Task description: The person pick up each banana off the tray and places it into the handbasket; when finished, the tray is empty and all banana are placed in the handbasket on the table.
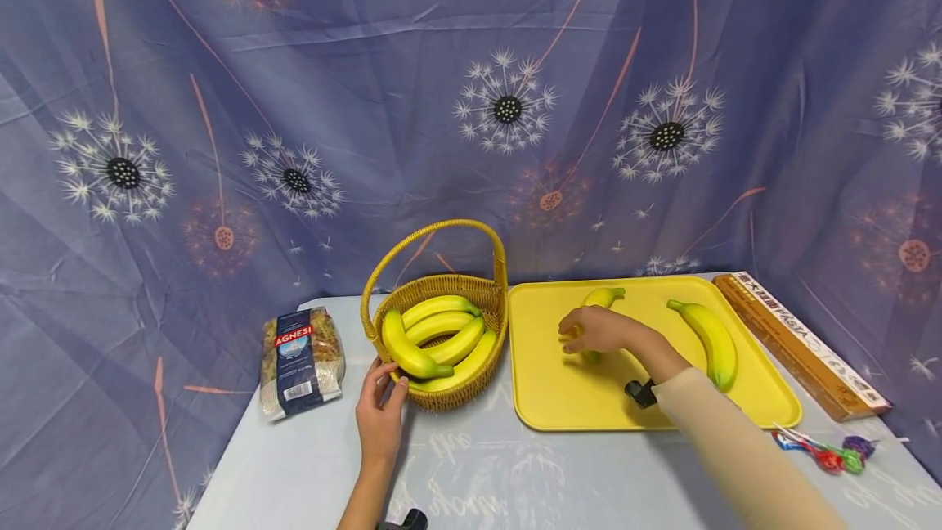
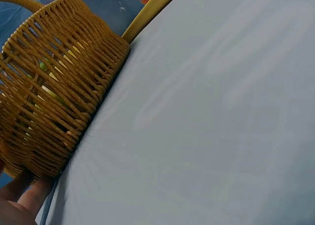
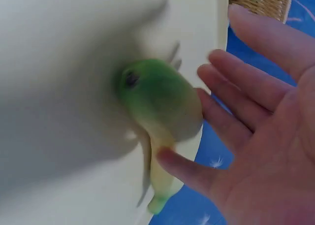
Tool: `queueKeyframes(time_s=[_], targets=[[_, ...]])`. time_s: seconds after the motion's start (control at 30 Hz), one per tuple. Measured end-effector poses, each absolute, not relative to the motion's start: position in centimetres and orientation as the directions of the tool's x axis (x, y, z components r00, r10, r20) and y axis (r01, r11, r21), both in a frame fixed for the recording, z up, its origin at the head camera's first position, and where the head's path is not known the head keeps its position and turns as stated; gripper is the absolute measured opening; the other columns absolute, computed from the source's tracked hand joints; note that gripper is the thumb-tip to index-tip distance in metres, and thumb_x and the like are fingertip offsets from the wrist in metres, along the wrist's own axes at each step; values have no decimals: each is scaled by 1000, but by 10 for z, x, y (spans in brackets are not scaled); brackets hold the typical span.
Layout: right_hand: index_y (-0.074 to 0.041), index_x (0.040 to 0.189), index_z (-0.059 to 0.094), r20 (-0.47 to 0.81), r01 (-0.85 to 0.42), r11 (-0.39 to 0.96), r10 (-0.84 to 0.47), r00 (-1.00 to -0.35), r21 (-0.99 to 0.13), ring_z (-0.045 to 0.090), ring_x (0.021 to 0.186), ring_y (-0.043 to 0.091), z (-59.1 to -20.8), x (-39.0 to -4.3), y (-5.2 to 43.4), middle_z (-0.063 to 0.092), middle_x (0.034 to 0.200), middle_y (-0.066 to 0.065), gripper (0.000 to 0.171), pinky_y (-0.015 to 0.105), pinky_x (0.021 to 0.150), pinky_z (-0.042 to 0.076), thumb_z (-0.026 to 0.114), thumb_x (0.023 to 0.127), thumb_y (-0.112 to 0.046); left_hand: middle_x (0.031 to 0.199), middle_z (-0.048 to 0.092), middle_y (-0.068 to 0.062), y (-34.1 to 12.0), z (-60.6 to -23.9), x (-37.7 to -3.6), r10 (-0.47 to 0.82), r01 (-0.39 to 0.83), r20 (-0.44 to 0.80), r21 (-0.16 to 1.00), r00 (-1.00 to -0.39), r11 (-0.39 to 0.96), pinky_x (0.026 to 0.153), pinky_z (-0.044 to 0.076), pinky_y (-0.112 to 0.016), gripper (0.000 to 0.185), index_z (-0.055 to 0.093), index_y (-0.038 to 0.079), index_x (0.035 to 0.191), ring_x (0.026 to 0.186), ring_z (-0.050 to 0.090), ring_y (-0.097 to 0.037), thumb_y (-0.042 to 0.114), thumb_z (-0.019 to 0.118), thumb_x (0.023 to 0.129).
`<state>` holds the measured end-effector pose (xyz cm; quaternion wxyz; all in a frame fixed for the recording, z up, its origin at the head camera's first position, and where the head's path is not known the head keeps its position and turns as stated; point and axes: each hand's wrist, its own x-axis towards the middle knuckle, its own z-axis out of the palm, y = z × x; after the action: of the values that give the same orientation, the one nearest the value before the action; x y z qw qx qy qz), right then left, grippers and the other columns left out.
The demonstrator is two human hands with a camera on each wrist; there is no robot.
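A woven basket [image 1: 482,301] with a hoop handle holds several yellow bananas [image 1: 434,334]. My left hand [image 1: 386,380] rests against its near left wall with fairly straight fingers [image 2: 19,198]; the wicker basket [image 2: 54,87] fills the left wrist view. On the yellow tray [image 1: 559,399] lies a green-tipped banana [image 1: 605,296], and my right hand [image 1: 577,338] lies over it. In the right wrist view the spread fingers and thumb of my right hand [image 3: 189,124] touch that banana's green end [image 3: 157,94] without closing round it. A second banana [image 1: 712,342] lies on the tray's right side.
A bag of Agnesi pasta [image 1: 302,358] lies left of the basket. A long brown pasta box [image 1: 798,342] runs along the tray's right edge, with wrapped lollipops [image 1: 832,455] in front of it. A patterned blue curtain [image 1: 471,105] hangs behind the pale table [image 1: 478,473].
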<state>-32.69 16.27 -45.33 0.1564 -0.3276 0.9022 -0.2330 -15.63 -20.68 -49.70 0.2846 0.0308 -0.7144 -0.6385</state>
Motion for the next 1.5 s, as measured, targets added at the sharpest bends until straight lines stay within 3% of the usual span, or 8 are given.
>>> queueKeyframes(time_s=[0.17,0.3,0.47,0.57,0.67,0.83,1.13,1.5], targets=[[-2,120,65,-4,-393,705,-489,-872,-590,56,105,31,-455,-333,167,61,117,12,36,48,87,50,68,91,-24,145,39,-21,-209,-496,-154,-411,304,356,934,-839,188,81,52,-16,28,59,-8,118,121,48,-40,4,63,92],[0,124,59,61,-299,778,-320,-946,-552,51,101,33,-462,-336,172,52,115,19,45,50,83,48,69,89,-26,144,41,-20,-211,-496,-151,-420,310,359,933,-833,182,79,53,-17,27,60,-8,117,119,49,-40,2,64,91],[7,135,42,-43,-90,826,-136,-990,-556,46,108,45,-470,-334,181,44,124,31,67,56,88,44,68,87,-32,143,42,-20,-208,-498,-153,-405,313,348,937,-845,153,80,53,-19,27,61,-7,116,119,49,-40,4,65,91],[7,142,29,-140,2,814,-97,-985,-581,48,107,47,-472,-333,186,43,127,34,78,55,84,45,66,87,-34,143,42,-19,-204,-498,-155,-396,311,340,940,-853,137,81,54,-21,27,61,-7,116,120,49,-41,5,65,92],[5,146,22,-207,19,804,-130,-970,-594,52,103,45,-472,-333,184,47,128,33,85,51,79,48,65,86,-36,143,42,-19,-202,-498,-156,-404,310,332,943,-852,122,81,54,-21,27,61,-7,116,119,49,-41,4,65,91],[0,148,23,-227,-5,772,-193,-955,-636,57,98,35,-463,-333,171,52,125,26,85,42,75,52,68,84,-34,142,43,-20,-202,-499,-155,-413,323,343,939,-844,120,80,54,-22,27,61,-8,116,118,49,-43,4,65,91],[-3,147,33,-210,-100,572,-451,-868,-814,56,75,25,-420,-312,142,61,95,14,77,37,62,52,72,83,-19,142,43,-19,-206,-500,-159,-424,319,331,942,-843,102,82,54,-23,29,61,-8,117,119,49,-43,4,66,91],[-18,143,43,-141,-334,554,-646,-750,-762,58,100,20,-378,-280,96,60,112,5,73,36,73,53,78,79,-24,142,43,-21,-210,-503,-159,-424,327,343,938,-838,113,83,53,-23,30,61,-8,117,120,48,-44,4,66,90]])
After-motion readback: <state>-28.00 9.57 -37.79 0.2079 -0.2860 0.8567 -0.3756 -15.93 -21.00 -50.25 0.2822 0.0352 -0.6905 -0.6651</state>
